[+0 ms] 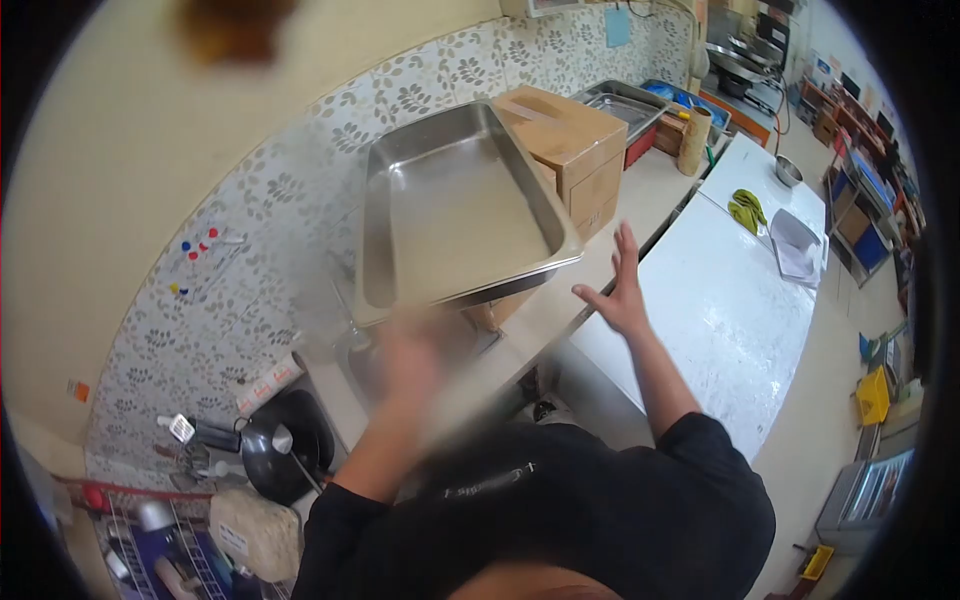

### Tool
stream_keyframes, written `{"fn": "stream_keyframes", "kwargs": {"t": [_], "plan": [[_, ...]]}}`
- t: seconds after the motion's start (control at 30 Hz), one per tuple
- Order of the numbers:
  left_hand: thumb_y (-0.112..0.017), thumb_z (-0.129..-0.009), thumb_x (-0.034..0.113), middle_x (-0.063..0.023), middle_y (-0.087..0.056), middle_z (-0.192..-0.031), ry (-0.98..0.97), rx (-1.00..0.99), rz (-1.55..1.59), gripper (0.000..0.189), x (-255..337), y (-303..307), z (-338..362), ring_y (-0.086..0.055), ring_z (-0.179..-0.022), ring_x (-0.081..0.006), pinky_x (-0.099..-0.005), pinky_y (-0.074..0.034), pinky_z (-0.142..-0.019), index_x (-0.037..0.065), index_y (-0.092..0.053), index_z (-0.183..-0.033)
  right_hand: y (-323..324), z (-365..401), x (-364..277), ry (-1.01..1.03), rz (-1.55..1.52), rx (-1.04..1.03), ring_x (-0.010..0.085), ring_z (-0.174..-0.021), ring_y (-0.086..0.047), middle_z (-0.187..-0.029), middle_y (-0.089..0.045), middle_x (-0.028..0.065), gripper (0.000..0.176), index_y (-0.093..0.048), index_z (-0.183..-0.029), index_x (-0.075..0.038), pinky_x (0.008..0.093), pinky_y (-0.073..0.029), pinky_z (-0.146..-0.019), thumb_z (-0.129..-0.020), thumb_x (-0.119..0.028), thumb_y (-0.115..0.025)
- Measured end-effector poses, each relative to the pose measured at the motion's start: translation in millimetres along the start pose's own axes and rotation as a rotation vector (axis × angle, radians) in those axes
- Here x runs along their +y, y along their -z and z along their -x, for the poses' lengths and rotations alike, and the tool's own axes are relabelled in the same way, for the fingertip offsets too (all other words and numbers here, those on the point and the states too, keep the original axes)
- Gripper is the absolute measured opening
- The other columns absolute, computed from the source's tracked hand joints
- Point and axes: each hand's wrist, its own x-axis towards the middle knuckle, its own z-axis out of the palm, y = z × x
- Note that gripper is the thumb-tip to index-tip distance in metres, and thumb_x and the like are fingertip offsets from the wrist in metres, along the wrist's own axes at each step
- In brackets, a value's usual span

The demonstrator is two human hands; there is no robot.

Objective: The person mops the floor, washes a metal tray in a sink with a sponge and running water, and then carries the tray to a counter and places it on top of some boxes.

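A large rectangular metal pan (pixel 460 215) sits tilted above the counter, leaning by a cardboard box (pixel 575 150). My left hand (pixel 408 355) is at the pan's near left corner, smeared by a blur, so its fingers and any contact with the pan cannot be made out. To the right of the pan, my right hand (pixel 618 290) is raised over the counter's edge with its fingers spread and nothing in it. Below the pan, a sink (pixel 370 365) shows in part.
A white worktop (pixel 710 290) on the right holds a green cloth (pixel 747 211), a white tray (pixel 795 245) and a metal bowl (pixel 789 171). A black wok (pixel 285 445) stands at lower left. Metal trays (pixel 625 103) lie behind the box, near a brown roll (pixel 694 142).
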Motion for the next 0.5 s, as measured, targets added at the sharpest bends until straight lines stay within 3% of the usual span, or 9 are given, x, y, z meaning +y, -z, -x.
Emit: {"fn": "stream_keyframes", "kwargs": {"t": [0.07,0.17,0.23,0.3,0.37,0.43,0.5], "plan": [[-0.051,-0.096,0.036,-0.0084,-0.044,-0.132,-0.029,0.087,0.005,0.043,-9,9,-31,-0.042,-0.124,-0.0267,-0.0595,-0.034,-0.102,0.011,-0.043,-0.13,20,-46,-19,0.278,0.203,-0.135,0.0379,-0.144,-0.017,-0.156,-0.018,0.0157,0.095,-0.031,-0.148,-0.014,0.0519,-0.018,-0.116,-0.068,-0.019,-0.082],[-0.048,-0.096,0.035,-0.0086,-0.046,-0.131,0.016,0.156,0.159,0.041,17,-2,-54,-0.044,-0.123,-0.0263,-0.0562,-0.037,-0.101,0.011,-0.044,-0.129,6,-100,-40,0.631,0.506,-0.49,0.038,-0.141,-0.025,-0.151,-0.03,0.0147,0.076,-0.054,-0.132,-0.018,0.0554,-0.023,-0.114,-0.062,-0.02,-0.084],[-0.047,-0.097,0.037,-0.0084,-0.045,-0.133,0.041,0.157,0.256,0.043,34,-8,-82,-0.043,-0.124,-0.026,-0.0539,-0.038,-0.101,0.01,-0.043,-0.13,-21,-122,-28,0.73,0.472,-0.645,0.0342,-0.138,-0.032,-0.139,-0.045,0.0124,0.056,-0.063,-0.114,-0.016,0.0554,-0.019,-0.115,-0.062,-0.019,-0.082],[-0.046,-0.098,0.04,-0.0083,-0.042,-0.136,0.041,0.162,0.293,0.047,30,8,-121,-0.043,-0.125,-0.0256,-0.052,-0.038,-0.102,0.009,-0.041,-0.133,-56,-136,-2,0.86,0.298,-0.671,0.0307,-0.121,-0.049,-0.112,-0.058,0.0086,0.045,-0.062,-0.102,-0.014,0.0506,-0.032,-0.108,-0.061,-0.018,-0.08],[-0.044,-0.099,0.043,-0.0103,-0.036,-0.143,0.004,0.114,0.191,0.055,31,30,-159,-0.038,-0.131,-0.0269,-0.0509,-0.035,-0.105,0.009,-0.036,-0.14,-86,-144,-1,0.942,0.311,-0.597,0.0257,-0.097,-0.056,-0.09,-0.055,0.0045,0.035,-0.06,-0.096,-0.014,0.0423,-0.042,-0.092,-0.064,-0.019,-0.075],[-0.042,-0.099,0.046,-0.0125,-0.03,-0.149,-0.055,0.09,0.127,0.062,34,20,-179,-0.031,-0.137,-0.0279,-0.0503,-0.031,-0.109,0.008,-0.03,-0.146,-116,-149,1,1.013,0.276,-0.51,0.0229,-0.086,-0.054,-0.083,-0.051,0.0031,0.029,-0.06,-0.098,-0.014,0.0369,-0.042,-0.08,-0.071,-0.021,-0.067],[-0.041,-0.099,0.048,-0.015,-0.022,-0.155,-0.114,0.11,0.09,0.068,48,2,-170,-0.022,-0.143,-0.0288,-0.0503,-0.025,-0.112,0.007,-0.023,-0.15,-145,-157,4,0.934,0.312,-0.519,0.023,-0.088,-0.054,-0.086,-0.053,0.0035,0.027,-0.061,-0.104,-0.015,0.0363,-0.042,-0.082,-0.078,-0.022,-0.059]]}}
